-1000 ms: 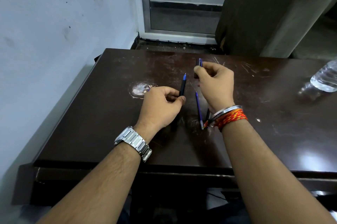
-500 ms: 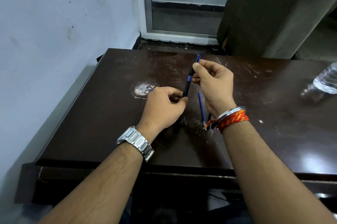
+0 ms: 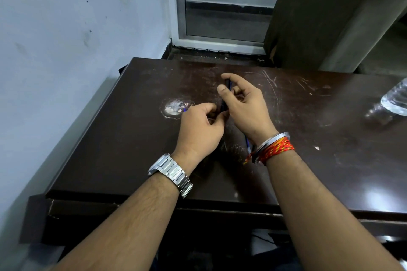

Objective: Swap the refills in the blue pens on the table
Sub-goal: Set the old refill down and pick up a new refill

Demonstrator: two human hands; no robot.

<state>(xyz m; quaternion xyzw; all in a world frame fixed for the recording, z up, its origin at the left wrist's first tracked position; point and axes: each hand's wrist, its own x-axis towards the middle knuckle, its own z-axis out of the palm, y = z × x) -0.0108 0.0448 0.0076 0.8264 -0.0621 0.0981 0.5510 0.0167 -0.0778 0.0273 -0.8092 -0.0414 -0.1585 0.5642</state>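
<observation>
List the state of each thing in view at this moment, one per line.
left hand: gripping the pen's lower end
right hand: fingers pinching the pen's upper part
pen: held above the table, tilted
loose refill: lying on the table
water bottle: lying on its side

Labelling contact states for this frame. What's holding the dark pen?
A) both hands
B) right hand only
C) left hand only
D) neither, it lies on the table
A: the left hand pinches the near end of the pen while the right hand grips its far end between thumb and fingers, above the table.
</observation>
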